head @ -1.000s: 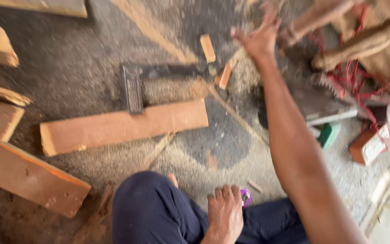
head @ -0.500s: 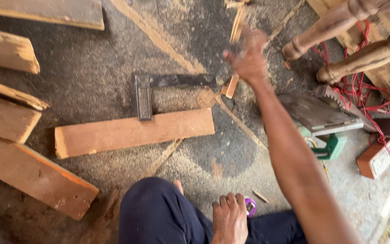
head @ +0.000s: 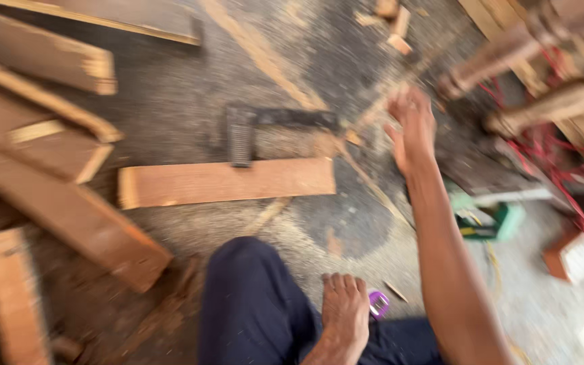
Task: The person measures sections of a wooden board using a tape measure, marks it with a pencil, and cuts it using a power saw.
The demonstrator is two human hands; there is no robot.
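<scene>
- A small red-orange box (head: pixel 574 251) with a pale label face sits on the floor at the right edge.
- A green boxy item (head: pixel 487 222) lies left of it, blurred.

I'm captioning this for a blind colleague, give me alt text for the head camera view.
A person's right hand reaches, open and empty, over a sawdust-covered floor, near a wooden board and a dark metal square. Their left hand rests on a knee in dark trousers. The picture is blurred.
</scene>
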